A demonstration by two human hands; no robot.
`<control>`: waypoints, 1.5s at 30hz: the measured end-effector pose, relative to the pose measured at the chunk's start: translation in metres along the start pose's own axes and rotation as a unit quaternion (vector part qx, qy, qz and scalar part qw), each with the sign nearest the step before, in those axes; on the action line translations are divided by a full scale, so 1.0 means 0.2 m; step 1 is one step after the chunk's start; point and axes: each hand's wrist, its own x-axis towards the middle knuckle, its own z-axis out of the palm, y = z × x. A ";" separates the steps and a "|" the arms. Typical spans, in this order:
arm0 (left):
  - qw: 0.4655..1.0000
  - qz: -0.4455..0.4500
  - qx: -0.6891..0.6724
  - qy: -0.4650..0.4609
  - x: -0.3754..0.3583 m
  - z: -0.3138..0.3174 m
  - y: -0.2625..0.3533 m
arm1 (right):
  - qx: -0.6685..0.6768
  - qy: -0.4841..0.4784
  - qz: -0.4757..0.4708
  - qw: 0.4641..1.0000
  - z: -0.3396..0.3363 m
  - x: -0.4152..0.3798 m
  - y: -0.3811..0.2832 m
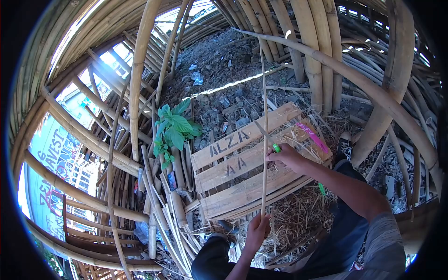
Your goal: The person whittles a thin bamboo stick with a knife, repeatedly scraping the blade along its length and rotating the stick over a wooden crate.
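Note:
A long thin bamboo strip (265, 102) stands nearly upright in the picture, crossing in front of a slatted wooden crate (224, 163) with dark letters on it. My left hand (257, 228) is closed round the strip's lower end. Higher up, my right hand (283, 157) is closed on a knife with a green handle (276, 148). The knife's blade points up and left and crosses the strip. Pink marking (312, 136) shows on the crate's right side.
Bamboo poles (138, 79) rise at the left, with more at the right. One long curved pole (354, 79) slants across the upper right. A leafy plant (175, 127) grows left of the crate. Cut strips (161, 210) and straw (298, 224) lie on the ground.

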 end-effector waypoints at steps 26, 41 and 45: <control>0.996 -0.041 -0.080 -0.022 0.00 0.03 0.00 | -0.275 0.114 -0.059 0.953 -0.05 0.04 0.08; 0.998 -0.046 -0.028 -0.012 0.01 0.02 0.02 | -0.203 0.030 -0.085 0.975 -0.05 0.06 0.09; 0.996 -0.045 -0.074 -0.019 0.01 0.00 0.03 | -0.229 0.034 -0.082 0.969 -0.01 0.04 0.06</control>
